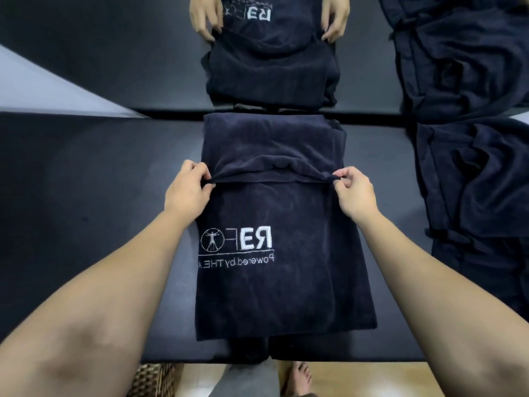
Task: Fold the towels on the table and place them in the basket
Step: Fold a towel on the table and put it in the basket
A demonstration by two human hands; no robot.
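Navy terry-cloth towel with white embroidered logo (pixel 283 224) lies flat mid-tabletop, near edge just at the front rim of the dark matte tabletop (pixel 86 196), far end against a mirror; soft, limp, probably light, no stiffness so it will sag between holds; pile looks grippy, slip unlikely; best hold is the two outer corners of a folded edge, as now; left hand (pixel 187 190) pinches the left end of a raised cross-fold, right hand (pixel 353 191) pinches the right end, both grips closed on cloth; fold ridge sits above the logo, text reads mirrored; heap of more dark navy towels (pixel 472 181) at right, unfolded; woven wicker basket (pixel 156 379) partly visible below the front edge at left; judgement: mid-fold, basket step not yet done.
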